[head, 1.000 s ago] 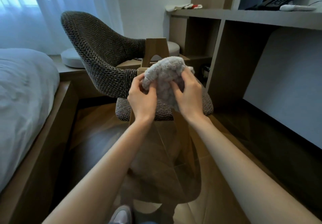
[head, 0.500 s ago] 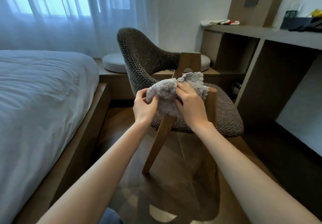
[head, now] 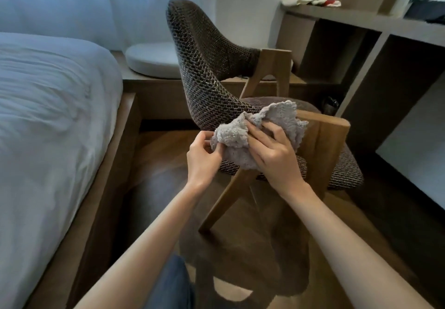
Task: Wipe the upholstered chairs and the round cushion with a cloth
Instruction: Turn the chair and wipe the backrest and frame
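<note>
Cloth (head: 234, 137), crumpled, no clear axis, left grip (head: 204, 160) pinching its edge, right grip (head: 273, 158) clutching it

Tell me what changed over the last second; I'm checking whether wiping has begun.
The cloth went from a rounded bundle to partly opened, with one flap now standing up at its right. The left hand now pinches its left edge, and the right hand grips its middle. Both hands kept hold throughout. The chair and round cushion stayed put; only the view swung.
</note>
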The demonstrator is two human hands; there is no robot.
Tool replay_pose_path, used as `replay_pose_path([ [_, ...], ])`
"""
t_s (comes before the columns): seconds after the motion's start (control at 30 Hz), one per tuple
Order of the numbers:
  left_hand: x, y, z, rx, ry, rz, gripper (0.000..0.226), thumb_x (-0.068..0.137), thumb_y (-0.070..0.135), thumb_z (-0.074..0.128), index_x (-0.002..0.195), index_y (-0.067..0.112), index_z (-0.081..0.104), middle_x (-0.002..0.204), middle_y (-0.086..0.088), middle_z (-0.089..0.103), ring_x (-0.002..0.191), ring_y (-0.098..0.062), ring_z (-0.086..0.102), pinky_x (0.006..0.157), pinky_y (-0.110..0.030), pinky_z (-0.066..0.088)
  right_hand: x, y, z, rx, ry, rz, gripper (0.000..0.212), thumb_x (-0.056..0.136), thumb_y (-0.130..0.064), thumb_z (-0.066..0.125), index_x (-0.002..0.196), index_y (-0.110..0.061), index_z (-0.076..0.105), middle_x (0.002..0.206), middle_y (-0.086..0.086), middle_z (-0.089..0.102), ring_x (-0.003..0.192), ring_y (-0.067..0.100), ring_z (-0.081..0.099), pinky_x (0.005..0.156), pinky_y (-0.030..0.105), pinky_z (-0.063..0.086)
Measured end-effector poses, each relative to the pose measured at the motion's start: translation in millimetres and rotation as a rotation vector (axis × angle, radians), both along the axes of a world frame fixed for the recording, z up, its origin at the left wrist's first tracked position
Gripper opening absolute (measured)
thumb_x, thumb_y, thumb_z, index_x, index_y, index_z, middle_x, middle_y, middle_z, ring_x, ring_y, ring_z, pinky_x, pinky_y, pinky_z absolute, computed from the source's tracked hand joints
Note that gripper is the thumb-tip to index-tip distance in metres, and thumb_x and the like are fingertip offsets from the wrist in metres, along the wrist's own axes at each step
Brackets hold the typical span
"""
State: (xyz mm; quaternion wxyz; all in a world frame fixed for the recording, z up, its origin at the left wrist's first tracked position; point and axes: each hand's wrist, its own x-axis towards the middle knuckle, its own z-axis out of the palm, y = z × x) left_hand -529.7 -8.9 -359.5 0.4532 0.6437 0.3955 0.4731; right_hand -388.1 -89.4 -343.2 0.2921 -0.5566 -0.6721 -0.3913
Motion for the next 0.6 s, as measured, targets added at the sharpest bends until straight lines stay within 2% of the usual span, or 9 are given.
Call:
replay_pose_path([
  [0.1, -8, 5, -5, -0.013, 0.010, -0.041, 0.010, 0.091, 0.019, 0.064, 0.100, 0.019, 0.060, 0.087, -0.004, 0.067, 0.084, -0.018, 0.064, 0.073, -0.036, 0.054, -8, 2, 4, 0.013, -0.014, 0.002, 0.015, 0.085, -0.006, 0.070, 0.097, 0.003, 0.072, 0.102, 0.014, 0.072, 0.092, 0.025, 0.054, 0.085, 0.031, 0.045],
  [0.2, -18, 11, 14, 0.110, -0.119, -0.054, 0.005, 0.093, 0.025, 0.061, 0.092, 0.028, 0.058, 0.078, 0.009, 0.062, 0.072, -0.002, 0.059, 0.062, -0.022, 0.050, -23, 8, 21, 0.065, 0.142, -0.019, 0.018, 0.088, -0.012, 0.066, 0.094, 0.004, 0.069, 0.090, 0.014, 0.071, 0.080, 0.023, 0.052, 0.072, 0.031, 0.045],
  [0.27, -22, 23, 38, 0.215, -0.216, -0.010, 0.004, 0.093, 0.027, 0.061, 0.093, 0.027, 0.057, 0.078, 0.010, 0.061, 0.069, 0.002, 0.057, 0.059, -0.014, 0.046, -34, 16, 34, 0.138, 0.327, -0.033, 0.028, 0.086, -0.016, 0.069, 0.108, -0.004, 0.058, 0.094, 0.014, 0.065, 0.084, 0.020, 0.051, 0.072, 0.030, 0.047],
  [0.33, -22, 37, 53, 0.301, -0.224, 0.059, 0.010, 0.092, 0.029, 0.062, 0.099, 0.022, 0.057, 0.087, 0.004, 0.061, 0.077, -0.003, 0.059, 0.064, -0.020, 0.049, -43, 27, 45, 0.157, 0.429, -0.031, 0.047, 0.084, -0.017, 0.073, 0.119, -0.015, 0.043, 0.109, 0.016, 0.061, 0.095, 0.021, 0.057, 0.077, 0.026, 0.048],
  [0.4, -18, 45, 59, 0.344, -0.183, 0.106, 0.019, 0.091, 0.027, 0.063, 0.108, 0.020, 0.056, 0.100, -0.003, 0.058, 0.088, -0.010, 0.058, 0.072, -0.027, 0.051, -47, 37, 48, 0.142, 0.340, -0.117, 0.043, 0.087, -0.020, 0.070, 0.123, -0.020, 0.045, 0.118, 0.016, 0.060, 0.100, 0.027, 0.059, 0.075, 0.030, 0.052],
  [0.47, -14, 46, 57, 0.439, -0.159, 0.151, 0.025, 0.091, 0.019, 0.063, 0.115, 0.016, 0.057, 0.106, -0.006, 0.051, 0.095, 0.002, 0.050, 0.080, -0.015, 0.045, -48, 43, 43, 0.177, 0.257, -0.242, 0.026, 0.091, -0.026, 0.065, 0.116, -0.017, 0.063, 0.108, 0.013, 0.065, 0.092, 0.029, 0.060, 0.068, 0.036, 0.055],
  [0.53, -12, 46, 49, 0.588, -0.131, 0.140, 0.025, 0.090, 0.009, 0.062, 0.115, 0.012, 0.061, 0.112, -0.007, 0.045, 0.101, 0.009, 0.044, 0.088, -0.007, 0.037, -50, 44, 34, 0.200, 0.231, -0.316, 0.027, 0.090, -0.031, 0.066, 0.108, -0.012, 0.071, 0.101, 0.012, 0.067, 0.089, 0.028, 0.059, 0.071, 0.035, 0.053],
  [0.6, -14, 48, 37, 0.675, -0.096, 0.054, 0.028, 0.090, 0.002, 0.061, 0.117, 0.010, 0.063, 0.117, -0.005, 0.041, 0.103, -0.001, 0.049, 0.092, -0.014, 0.041, -50, 43, 24, 0.204, 0.193, -0.343, 0.029, 0.089, -0.032, 0.068, 0.108, -0.011, 0.071, 0.100, 0.013, 0.065, 0.092, 0.025, 0.055, 0.075, 0.032, 0.050],
])
